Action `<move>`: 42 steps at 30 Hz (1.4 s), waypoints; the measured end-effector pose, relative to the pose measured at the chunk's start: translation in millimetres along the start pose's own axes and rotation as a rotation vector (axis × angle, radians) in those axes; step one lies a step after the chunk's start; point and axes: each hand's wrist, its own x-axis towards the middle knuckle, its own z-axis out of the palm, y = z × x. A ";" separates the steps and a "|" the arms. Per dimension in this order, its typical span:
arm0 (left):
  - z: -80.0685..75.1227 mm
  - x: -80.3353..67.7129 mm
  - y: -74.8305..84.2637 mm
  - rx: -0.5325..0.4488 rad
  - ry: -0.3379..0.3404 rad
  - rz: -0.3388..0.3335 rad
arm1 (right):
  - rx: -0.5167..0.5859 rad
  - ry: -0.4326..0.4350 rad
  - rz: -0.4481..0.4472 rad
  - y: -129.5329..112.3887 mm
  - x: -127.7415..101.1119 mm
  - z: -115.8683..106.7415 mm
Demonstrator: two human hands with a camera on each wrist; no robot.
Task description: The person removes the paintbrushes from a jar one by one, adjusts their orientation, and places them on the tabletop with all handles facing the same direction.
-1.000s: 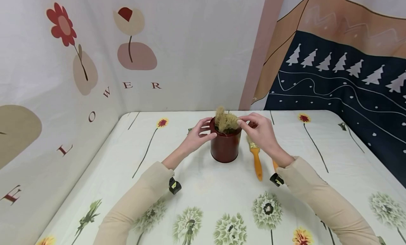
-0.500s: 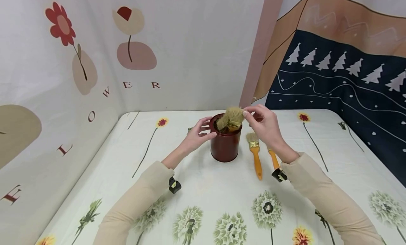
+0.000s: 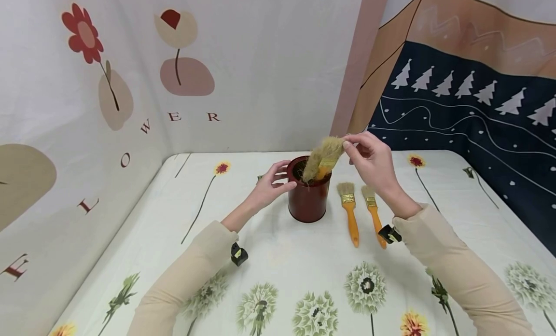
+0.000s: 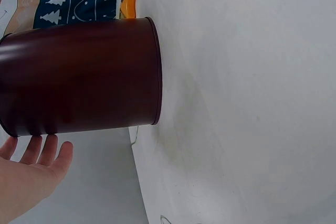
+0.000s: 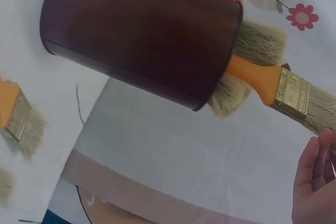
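A dark red can (image 3: 308, 203) stands upright near the table's back edge. My left hand (image 3: 271, 186) holds its left side near the rim, thumb in front and fingers behind; the left wrist view shows the fingertips (image 4: 50, 142) against the wall. My right hand (image 3: 373, 164) pinches the bristle tip of a paintbrush (image 5: 291, 94) with a brass ferrule and orange handle. That brush leans out of the can to the right, bristles up, the lower handle hidden inside. Other brush bristles (image 5: 260, 43) poke out beside it at the can's mouth.
Two more orange-handled paintbrushes, a wider one (image 3: 349, 213) and a narrower one (image 3: 374, 215), lie on the table right of the can, bristles toward the back. A flower-print cloth (image 3: 278, 259) covers the table. Printed fabric walls (image 3: 269, 75) rise behind and at the sides.
My right hand has moved up and to the right, drawing the paintbrush partly out of the can; its ferrule and some handle now show. The left hand and the can have stayed put.
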 end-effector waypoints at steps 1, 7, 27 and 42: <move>0.1 0.0 0.0 0.000 0.000 0.001 | 0.006 0.004 0.001 5.4 1.0 -0.8; 0.8 0.1 0.9 0.001 0.001 0.004 | 0.049 0.045 -0.013 4.8 6.7 -10.7; 0.5 -0.6 -0.6 -0.012 0.001 0.005 | 0.273 0.269 0.013 -9.0 23.1 -61.7; 0.4 -0.9 1.4 -0.007 0.002 0.003 | 0.031 0.132 0.173 13.5 15.8 -79.3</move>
